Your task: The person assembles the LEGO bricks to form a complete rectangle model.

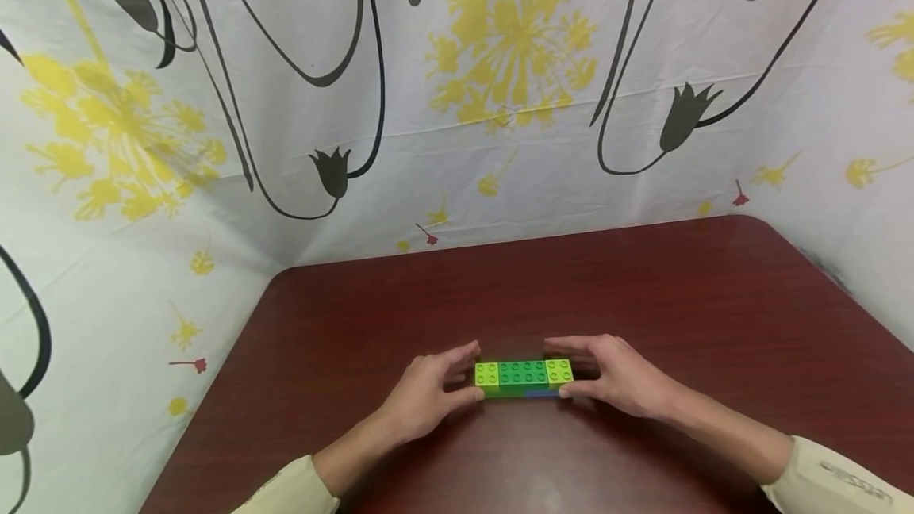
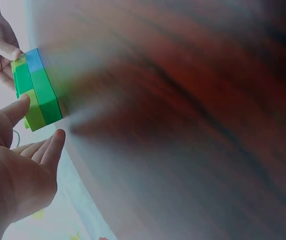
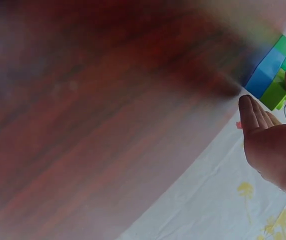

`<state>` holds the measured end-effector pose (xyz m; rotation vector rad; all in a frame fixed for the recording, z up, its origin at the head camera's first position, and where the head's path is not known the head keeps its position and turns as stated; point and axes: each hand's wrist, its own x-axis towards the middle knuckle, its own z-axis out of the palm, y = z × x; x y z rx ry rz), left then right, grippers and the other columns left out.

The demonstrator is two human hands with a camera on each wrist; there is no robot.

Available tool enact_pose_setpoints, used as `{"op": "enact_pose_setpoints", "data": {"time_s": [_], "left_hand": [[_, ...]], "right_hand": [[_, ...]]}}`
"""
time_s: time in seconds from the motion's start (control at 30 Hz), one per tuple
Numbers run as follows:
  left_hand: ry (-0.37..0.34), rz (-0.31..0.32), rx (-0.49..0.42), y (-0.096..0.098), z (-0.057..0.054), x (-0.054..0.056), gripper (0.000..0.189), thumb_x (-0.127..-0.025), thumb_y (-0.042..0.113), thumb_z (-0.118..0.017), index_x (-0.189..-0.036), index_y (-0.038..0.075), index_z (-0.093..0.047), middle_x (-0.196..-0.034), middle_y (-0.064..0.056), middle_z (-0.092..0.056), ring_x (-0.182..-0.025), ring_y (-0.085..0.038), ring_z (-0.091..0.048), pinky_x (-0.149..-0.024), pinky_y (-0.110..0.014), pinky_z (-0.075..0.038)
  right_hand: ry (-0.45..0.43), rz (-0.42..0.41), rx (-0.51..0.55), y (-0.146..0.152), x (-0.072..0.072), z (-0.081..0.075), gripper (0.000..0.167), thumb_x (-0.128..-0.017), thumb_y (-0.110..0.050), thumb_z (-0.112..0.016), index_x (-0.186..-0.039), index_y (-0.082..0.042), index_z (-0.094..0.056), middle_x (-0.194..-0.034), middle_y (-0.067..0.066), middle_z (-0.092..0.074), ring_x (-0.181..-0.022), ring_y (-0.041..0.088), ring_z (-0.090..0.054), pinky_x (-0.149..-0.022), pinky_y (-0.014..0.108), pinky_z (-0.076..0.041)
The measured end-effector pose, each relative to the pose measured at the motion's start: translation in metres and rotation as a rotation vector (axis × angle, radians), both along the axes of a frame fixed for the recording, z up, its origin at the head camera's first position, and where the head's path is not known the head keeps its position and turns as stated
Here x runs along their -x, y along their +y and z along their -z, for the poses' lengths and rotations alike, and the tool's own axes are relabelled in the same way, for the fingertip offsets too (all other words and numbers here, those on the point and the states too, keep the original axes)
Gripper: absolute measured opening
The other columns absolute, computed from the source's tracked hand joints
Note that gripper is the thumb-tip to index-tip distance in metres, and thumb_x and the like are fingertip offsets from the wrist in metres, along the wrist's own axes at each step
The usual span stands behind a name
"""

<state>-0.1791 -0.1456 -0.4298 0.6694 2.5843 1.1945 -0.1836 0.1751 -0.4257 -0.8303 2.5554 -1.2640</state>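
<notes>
A two-layer bar of toy building bricks [image 1: 523,372] lies on the table between my hands. Its top row has a lime brick [image 1: 487,373] at each end and a green one in the middle; below are a green brick [image 2: 47,97] and a blue brick [image 3: 266,75]. My left hand [image 1: 424,397] is at the left end, its thumb touching the lime brick and its fingers extended, apart from the bar. At the other end, my right hand [image 1: 623,377] touches the near corner with its thumb; its fingers reach past the far side without curling round the bricks.
The dark red-brown table [image 1: 400,308] has rounded far corners. A white cloth [image 1: 457,173] with yellow flowers and grey tulips hangs behind it and along both sides.
</notes>
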Motion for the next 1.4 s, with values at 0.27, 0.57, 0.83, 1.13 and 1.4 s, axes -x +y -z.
{"op": "enact_pose_setpoints", "data": {"time_s": [0.27, 0.57, 0.83, 1.13, 1.4], "left_hand": [[0.008, -0.028, -0.006, 0.0042, 0.0005, -0.0041, 0.061, -0.097, 0.022, -0.081, -0.151, 0.006, -0.058, -0.145, -0.013, -0.065, -0.120, -0.022, -0.071, -0.095, -0.030, -0.058], [0.030, -0.035, -0.011, 0.0068, 0.0010, -0.0069, 0.052, -0.097, 0.016, -0.081, -0.145, 0.006, -0.065, -0.134, -0.011, -0.072, -0.114, -0.020, -0.074, -0.093, -0.028, -0.059], [0.040, -0.049, -0.014, 0.0070, -0.0004, -0.0071, 0.048, -0.096, 0.016, -0.082, -0.141, 0.006, -0.068, -0.128, -0.010, -0.075, -0.111, -0.018, -0.075, -0.091, -0.026, -0.059], [0.063, -0.063, -0.030, 0.0065, -0.0047, -0.0034, 0.047, -0.098, 0.016, -0.080, -0.142, 0.007, -0.067, -0.130, -0.008, -0.074, -0.112, -0.016, -0.074, -0.093, -0.028, -0.059], [0.079, -0.072, -0.035, 0.0062, -0.0074, 0.0008, 0.047, -0.101, 0.015, -0.076, -0.144, 0.003, -0.065, -0.131, -0.009, -0.073, -0.115, -0.016, -0.073, -0.097, -0.032, -0.058]], "right_hand": [[-0.052, 0.007, 0.002, 0.0015, -0.0035, 0.0005, 0.061, -0.093, -0.014, -0.084, -0.147, 0.001, -0.059, -0.145, 0.022, -0.062, -0.127, 0.037, -0.066, -0.095, 0.041, -0.060], [-0.052, 0.013, -0.005, 0.0004, -0.0035, 0.0008, 0.054, -0.093, -0.007, -0.083, -0.143, 0.000, -0.064, -0.138, 0.019, -0.067, -0.123, 0.035, -0.068, -0.093, 0.040, -0.060], [-0.040, 0.014, 0.005, 0.0001, -0.0039, 0.0005, 0.050, -0.094, -0.006, -0.081, -0.141, 0.000, -0.064, -0.134, 0.015, -0.069, -0.122, 0.033, -0.069, -0.094, 0.040, -0.060], [-0.003, 0.050, 0.018, -0.0001, -0.0028, -0.0020, 0.049, -0.096, -0.008, -0.080, -0.142, -0.001, -0.063, -0.136, 0.015, -0.069, -0.124, 0.034, -0.068, -0.096, 0.044, -0.059], [-0.017, 0.093, 0.051, -0.0006, 0.0025, -0.0032, 0.047, -0.097, -0.007, -0.078, -0.140, 0.003, -0.063, -0.131, 0.015, -0.070, -0.120, 0.032, -0.070, -0.093, 0.038, -0.060]]}}
